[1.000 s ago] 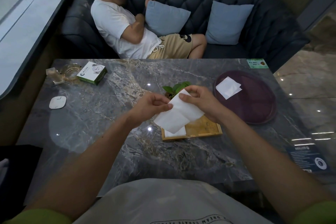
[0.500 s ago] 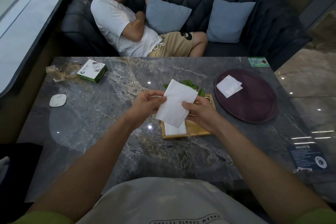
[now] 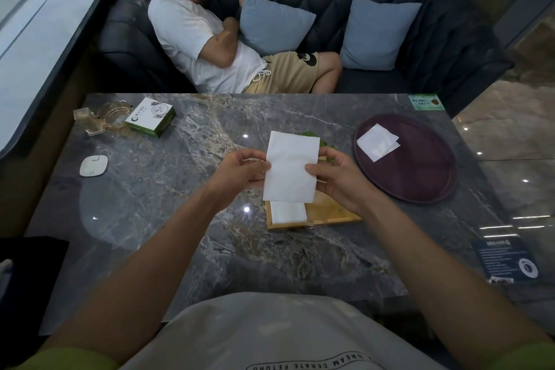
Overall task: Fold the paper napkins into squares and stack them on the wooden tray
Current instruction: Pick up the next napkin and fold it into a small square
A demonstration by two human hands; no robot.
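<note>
Left hand [image 3: 240, 170] and right hand [image 3: 338, 180] hold 1 napkin [image 3: 290, 166] upright above the table [image 3: 180, 189], fingers closed in a pinch on its 9 and 3 o'clock edges. The sheet forms a tall rectangle. Directly at 6 o'clock of it lies the wooden tray [image 3: 327, 216], bearing 1 white napkin stack [image 3: 287, 212]. At 3 o'clock, a round plate [image 3: 420, 177] carries 1 folded square [image 3: 377, 142].

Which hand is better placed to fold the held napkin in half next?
Probably the right hand: both pinch the napkin at mid-height, but the left hand grips its edge more firmly.
</note>
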